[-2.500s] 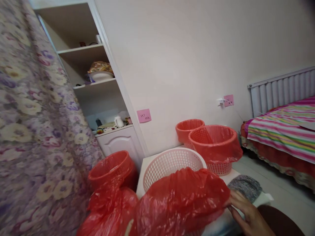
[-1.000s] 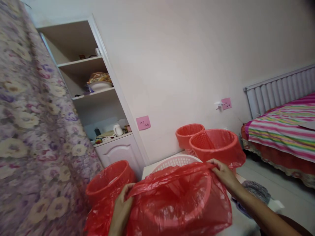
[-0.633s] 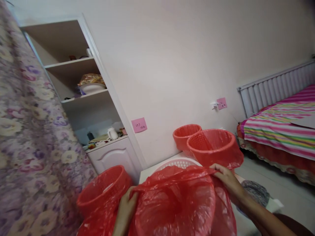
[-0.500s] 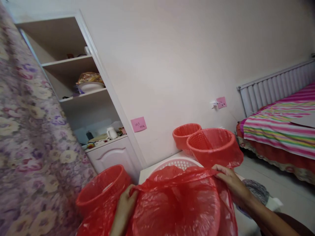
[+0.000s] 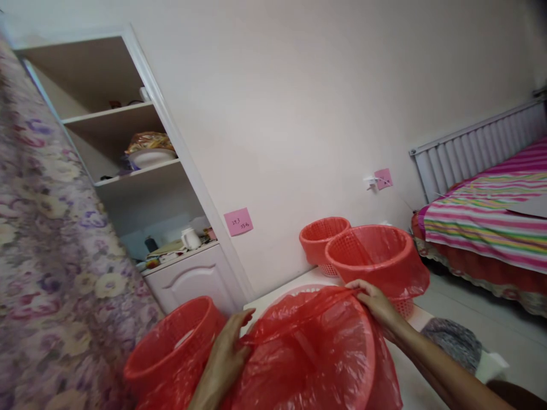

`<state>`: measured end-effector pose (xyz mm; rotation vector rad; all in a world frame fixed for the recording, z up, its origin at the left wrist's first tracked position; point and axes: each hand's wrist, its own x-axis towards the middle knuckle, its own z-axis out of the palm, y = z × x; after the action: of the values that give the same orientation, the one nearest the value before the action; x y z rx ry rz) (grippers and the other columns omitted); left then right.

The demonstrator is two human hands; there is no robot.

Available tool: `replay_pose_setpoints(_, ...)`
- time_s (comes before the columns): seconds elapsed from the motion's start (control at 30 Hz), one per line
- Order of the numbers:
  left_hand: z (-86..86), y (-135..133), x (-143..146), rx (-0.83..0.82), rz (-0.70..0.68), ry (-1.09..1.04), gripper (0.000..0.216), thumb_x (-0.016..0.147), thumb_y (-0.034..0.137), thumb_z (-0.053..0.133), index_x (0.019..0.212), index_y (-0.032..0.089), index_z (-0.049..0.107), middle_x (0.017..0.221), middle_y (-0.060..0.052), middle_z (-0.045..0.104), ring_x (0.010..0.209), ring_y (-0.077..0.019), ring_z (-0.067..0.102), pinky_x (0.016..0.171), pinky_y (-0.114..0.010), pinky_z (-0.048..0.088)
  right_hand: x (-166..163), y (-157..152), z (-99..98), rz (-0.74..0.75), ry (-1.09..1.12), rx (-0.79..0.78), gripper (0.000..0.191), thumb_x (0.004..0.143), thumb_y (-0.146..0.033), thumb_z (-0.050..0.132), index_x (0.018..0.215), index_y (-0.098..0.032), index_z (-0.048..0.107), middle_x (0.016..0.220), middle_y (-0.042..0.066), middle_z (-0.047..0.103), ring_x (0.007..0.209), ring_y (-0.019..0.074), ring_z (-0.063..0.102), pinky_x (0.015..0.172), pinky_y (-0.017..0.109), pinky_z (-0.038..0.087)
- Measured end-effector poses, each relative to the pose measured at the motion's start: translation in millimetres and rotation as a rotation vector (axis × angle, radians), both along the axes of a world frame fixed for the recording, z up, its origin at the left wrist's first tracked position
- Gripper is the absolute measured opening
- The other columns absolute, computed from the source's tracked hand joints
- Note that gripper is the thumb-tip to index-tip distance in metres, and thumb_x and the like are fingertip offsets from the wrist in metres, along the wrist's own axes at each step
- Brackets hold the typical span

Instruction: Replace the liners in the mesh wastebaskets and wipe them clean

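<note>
A red plastic bag [image 5: 307,353] is spread over a pink basket [image 5: 367,364] in front of me, covering most of it. My right hand [image 5: 371,302] pinches the bag's far edge at the basket's right side. At the left side, my left hand [image 5: 224,356] has its fingers stretched out and apart; its thumb touches the bag's edge. To its left stands a red basket [image 5: 171,336] lined with a red bag. Beyond my right hand is another bag-lined red basket [image 5: 371,250], with a smaller one [image 5: 322,239] behind it.
The baskets stand on a white table [image 5: 282,290] against the wall. A floral curtain [image 5: 64,256] hangs at the left beside a shelf cabinet [image 5: 183,285]. A grey cloth [image 5: 453,341] lies at the right, with a bed [image 5: 482,222] farther off.
My left hand has loosened from a pinch on the bag's edge, its fingers extending outward. My right hand, still pinching the edge, has shifted left, and the bag sits closer around the basket.
</note>
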<state>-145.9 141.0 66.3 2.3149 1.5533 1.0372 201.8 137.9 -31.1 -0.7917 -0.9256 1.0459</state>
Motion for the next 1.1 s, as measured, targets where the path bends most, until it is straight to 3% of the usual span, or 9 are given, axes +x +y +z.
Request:
replay_pose_setpoints(0.1,5.5,-10.8,14.6,0.001,-0.086,0.023,0.061,0.055,0.016,0.05,0.113,0.02,0.068,0.118,-0.008,0.07,0.114,-0.0262,0.063,0.103,-0.038,0.044,-3.9,-1.0,-1.7,0.003,0.049,-0.009,0.018,0.071,-0.031,0.063,0.085,-0.02,0.065,0.076,-0.001,0.07,0.069,0.0169,0.062,0.069,0.03,0.046)
replay_pose_setpoints(0.23,11.3,-10.1,23.7,0.007,-0.076,-0.008,0.04,0.064,0.018,0.044,0.095,0.02,0.069,0.098,-0.007,0.074,0.096,-0.0269,0.066,0.09,-0.037,0.049,-3.7,0.8,-3.8,-0.003,0.057,-0.012,0.018,0.07,-0.025,0.063,0.086,-0.019,0.067,0.078,-0.001,0.071,0.071,0.0164,0.062,0.071,0.029,0.046)
replay_pose_setpoints(0.37,16.6,9.3,22.0,-0.021,-0.061,-0.045,0.029,0.071,0.027,0.042,0.085,0.02,0.067,0.086,-0.005,0.073,0.09,-0.0279,0.066,0.085,-0.036,0.05,-0.8,5.0,-9.3,0.017,0.024,0.027,0.019,0.075,-0.027,0.064,0.093,-0.021,0.067,0.089,0.001,0.074,0.079,0.0186,0.064,0.074,0.03,0.048)
replay_pose_setpoints(0.5,20.5,33.0,21.0,-0.127,-0.095,-0.041,0.029,0.07,0.033,0.052,0.088,0.02,0.071,0.094,-0.005,0.077,0.092,-0.0283,0.068,0.087,-0.036,0.051,-0.7,6.4,-9.4,0.04,0.012,0.052,0.02,0.077,-0.028,0.064,0.095,-0.021,0.067,0.096,0.002,0.075,0.088,0.0205,0.066,0.082,0.032,0.047)
replay_pose_setpoints(0.6,21.2,52.0,23.3,-0.189,-0.106,-0.036,0.03,0.07,0.039,0.056,0.085,0.02,0.073,0.094,-0.006,0.077,0.095,-0.0298,0.067,0.089,-0.038,0.05,-4.1,5.1,-5.5,0.082,0.078,0.036,0.019,0.076,-0.03,0.066,0.093,-0.021,0.067,0.092,0.001,0.076,0.083,0.0202,0.067,0.079,0.032,0.048)
replay_pose_setpoints(0.73,15.6,81.1,26.8,-0.268,-0.099,-0.036,0.032,0.073,0.045,0.057,0.082,0.019,0.073,0.089,-0.005,0.076,0.094,-0.0287,0.067,0.09,-0.038,0.048,-11.1,5.7,-2.8,0.133,0.245,-0.025,0.019,0.072,-0.03,0.071,0.088,-0.021,0.068,0.08,0.0,0.076,0.075,0.0198,0.068,0.071,0.03,0.049)
replay_pose_setpoints(0.9,1.6,114.2,29.1,-0.433,-0.077,-0.063,0.034,0.088,0.046,0.058,0.075,0.016,0.066,0.068,0.002,0.067,0.067,-0.0166,0.064,0.071,-0.033,0.05,-17.8,10.2,-3.9,0.229,0.422,-0.053,0.016,0.069,-0.028,0.074,0.084,-0.022,0.069,0.075,0.0,0.075,0.07,0.018,0.068,0.07,0.029,0.05)
replay_pose_setpoints(1.1,-12.3,137.6,29.0,-0.554,-0.085,-0.117,0.034,0.09,0.041,0.063,0.069,0.015,0.059,0.059,0.007,0.056,0.053,-0.0094,0.054,0.057,-0.025,0.047,-21.6,18.8,-4.7,0.092,0.264,-0.043,0.026,0.068,-0.036,0.078,0.089,-0.024,0.069,0.087,0.002,0.077,0.079,0.0201,0.069,0.076,0.032,0.052)
